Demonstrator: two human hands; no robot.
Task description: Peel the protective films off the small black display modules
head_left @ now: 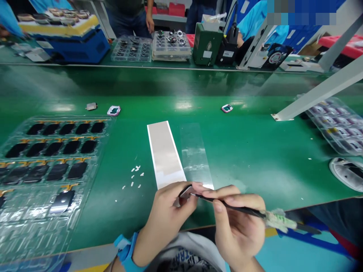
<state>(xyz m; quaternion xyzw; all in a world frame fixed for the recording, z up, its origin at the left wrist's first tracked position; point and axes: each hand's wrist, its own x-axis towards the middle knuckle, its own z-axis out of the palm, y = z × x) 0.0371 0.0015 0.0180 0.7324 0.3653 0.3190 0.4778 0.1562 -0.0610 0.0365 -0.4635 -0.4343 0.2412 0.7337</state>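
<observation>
Your left hand (167, 215) is closed to a pinch on a small silvery flake (185, 192), while your right hand (238, 226) grips black tweezers (232, 206) like a pen, their tips meeting the flake's edge. The flake looks thin, light and easily bent, so take it by the rim rather than pressing its face. Just beyond your hands lie a white-edged backing strip (164, 153) and a clear film strip (195, 155), with white scraps (134, 173) beside them on the green bench mat (244, 151). To your left sits a blister tray (19, 151) of black parts (58, 172).
</observation>
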